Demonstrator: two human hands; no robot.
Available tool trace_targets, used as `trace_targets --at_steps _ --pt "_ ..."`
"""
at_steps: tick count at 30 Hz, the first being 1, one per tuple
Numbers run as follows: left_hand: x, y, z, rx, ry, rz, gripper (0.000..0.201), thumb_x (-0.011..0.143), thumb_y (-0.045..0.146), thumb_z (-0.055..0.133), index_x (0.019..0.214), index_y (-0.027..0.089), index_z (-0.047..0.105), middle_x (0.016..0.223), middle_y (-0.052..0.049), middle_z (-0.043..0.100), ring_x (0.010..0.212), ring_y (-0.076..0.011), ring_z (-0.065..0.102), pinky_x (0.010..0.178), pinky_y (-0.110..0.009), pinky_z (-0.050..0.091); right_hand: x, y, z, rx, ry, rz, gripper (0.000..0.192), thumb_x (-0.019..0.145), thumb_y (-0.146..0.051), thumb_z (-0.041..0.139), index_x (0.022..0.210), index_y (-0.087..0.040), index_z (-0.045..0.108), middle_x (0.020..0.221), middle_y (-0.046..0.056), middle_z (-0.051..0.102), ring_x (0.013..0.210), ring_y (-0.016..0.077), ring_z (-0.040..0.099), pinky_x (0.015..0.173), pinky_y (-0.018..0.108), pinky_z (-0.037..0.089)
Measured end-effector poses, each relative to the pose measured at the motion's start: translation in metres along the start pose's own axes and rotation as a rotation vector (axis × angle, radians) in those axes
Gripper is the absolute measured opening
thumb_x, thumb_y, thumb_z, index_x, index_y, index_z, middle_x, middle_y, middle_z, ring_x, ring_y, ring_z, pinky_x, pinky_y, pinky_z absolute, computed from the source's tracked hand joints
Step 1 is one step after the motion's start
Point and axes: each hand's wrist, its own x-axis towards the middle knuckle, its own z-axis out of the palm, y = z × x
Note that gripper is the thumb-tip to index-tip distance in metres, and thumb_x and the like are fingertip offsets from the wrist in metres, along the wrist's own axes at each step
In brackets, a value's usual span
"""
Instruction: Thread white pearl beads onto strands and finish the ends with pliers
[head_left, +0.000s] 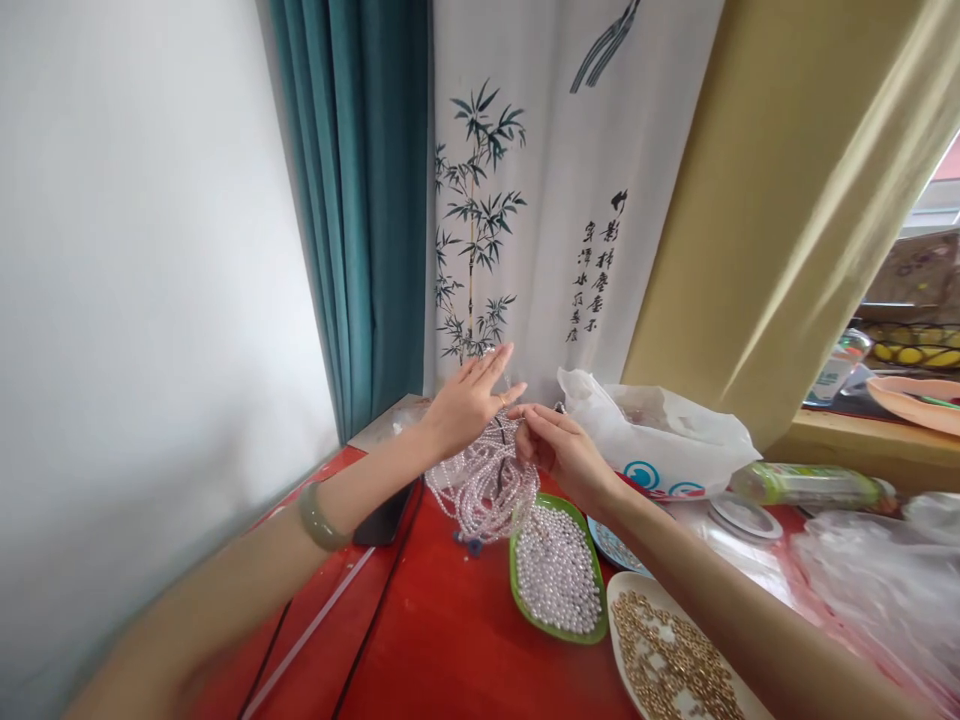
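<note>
My left hand (466,408) reaches over a bundle of pearly pink-white bead strands (480,490), its fingers stretched out and apart. Close to its right, my right hand (559,448) is closed in a pinch at the upper edge of the bundle. A thin bead strand seems to run into that pinch, though the fingertips cover most of it. Just below the hands, a green tray (514,590) holds many loose pearl-white beads (559,570).
Gold beads fill a white plate (622,660), and a blue dish (600,535) sits partly behind my right forearm. A white plastic bag (675,440), a bottle (810,486) and clear plastic bags (877,570) lie rightward. A dark device (382,520) rests on the red table (450,640).
</note>
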Motion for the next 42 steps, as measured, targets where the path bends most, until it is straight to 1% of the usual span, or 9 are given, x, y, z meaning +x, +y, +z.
trace_targets --at_steps 5,12,15,18,22,24,31,36,42 --pt "-0.006 0.002 0.003 0.134 0.086 0.014 0.032 0.087 0.013 0.036 0.117 0.014 0.047 0.141 -0.016 0.023 0.131 -0.0267 0.015 0.101 -0.045 0.029 0.003 -0.005 -0.005 0.192 -0.04 -0.011 0.014 0.082 -0.023 0.048 0.077 -0.013 0.056 0.043 -0.008 0.024 0.04 0.0046 0.018 0.043 0.02 0.018" --pt "-0.015 -0.001 -0.005 0.186 0.039 0.079 0.032 0.087 0.012 0.036 0.118 0.01 0.046 0.13 -0.019 0.041 0.127 -0.0244 0.028 0.1 -0.046 0.029 0.004 -0.014 -0.025 0.297 -0.017 0.062 0.017 0.082 -0.018 0.046 0.071 -0.011 0.058 0.043 -0.009 0.015 0.04 0.0049 0.007 0.038 0.017 0.013" --pt "-0.019 -0.004 -0.003 0.031 -0.003 -0.003 0.03 0.087 0.013 0.036 0.112 0.013 0.052 0.114 -0.014 0.057 0.117 -0.0222 0.043 0.095 -0.044 0.034 0.007 -0.015 -0.027 0.341 0.002 0.077 0.015 0.08 -0.015 0.047 0.069 -0.011 0.056 0.043 -0.009 0.013 0.041 0.0049 0.005 0.037 0.016 0.013" --pt "-0.02 -0.006 0.001 -0.355 -0.084 -0.216 0.03 0.088 0.017 0.036 0.111 0.016 0.054 0.091 -0.007 0.065 0.089 -0.0169 0.059 0.078 -0.032 0.046 0.013 -0.017 -0.027 0.373 0.022 0.078 0.016 0.08 -0.014 0.046 0.068 -0.011 0.056 0.044 -0.009 0.011 0.04 0.005 0.005 0.036 0.016 0.013" --pt "-0.019 -0.014 0.005 -1.031 -0.191 -0.505 0.032 0.087 0.031 0.037 0.106 0.012 0.056 0.071 -0.003 0.061 0.054 -0.009 0.058 0.056 -0.022 0.046 0.026 -0.024 -0.025 0.347 0.042 0.069 0.017 0.081 -0.017 0.045 0.07 -0.011 0.056 0.045 -0.009 0.012 0.041 0.0052 0.007 0.037 0.016 0.016" --pt "-0.018 -0.019 0.008 -1.18 -0.172 -0.622 0.033 0.082 0.036 0.046 0.099 0.01 0.058 0.069 -0.002 0.059 0.046 -0.0063 0.053 0.048 -0.02 0.043 0.034 -0.029 -0.021 0.316 0.075 0.041 0.014 0.081 -0.016 0.046 0.072 -0.011 0.056 0.046 -0.008 0.015 0.042 0.0055 0.012 0.039 0.016 0.02" --pt "-0.019 -0.032 0.032 -1.33 -0.01 -0.844 0.053 0.067 0.028 0.065 0.116 0.017 0.048 0.116 -0.009 0.051 0.055 -0.0025 0.048 0.049 -0.017 0.044 0.064 -0.063 0.003 0.102 0.104 -0.089 0.011 0.08 -0.017 0.047 0.074 -0.017 0.056 0.051 -0.005 0.027 0.046 0.0067 0.027 0.047 0.021 0.031" --pt "-0.02 -0.033 0.059 -1.307 0.003 -1.014 0.051 0.064 0.021 0.066 0.112 0.012 0.049 0.103 -0.01 0.056 0.058 -0.0055 0.05 0.048 -0.019 0.045 0.072 -0.099 0.012 -0.034 0.107 -0.162 0.014 0.081 -0.014 0.045 0.072 -0.016 0.056 0.046 -0.007 0.026 0.041 0.0039 0.025 0.043 0.02 0.024" --pt "-0.028 -0.035 0.077 -1.284 -0.038 -0.907 0.044 0.064 0.019 0.066 0.105 0.009 0.054 0.097 -0.01 0.06 0.069 -0.0104 0.055 0.06 -0.023 0.047 0.071 -0.15 0.009 -0.084 0.224 -0.259 0.034 0.083 -0.011 0.027 0.064 -0.007 0.055 0.039 -0.011 0.028 0.04 -0.0037 0.022 0.043 0.026 0.015"
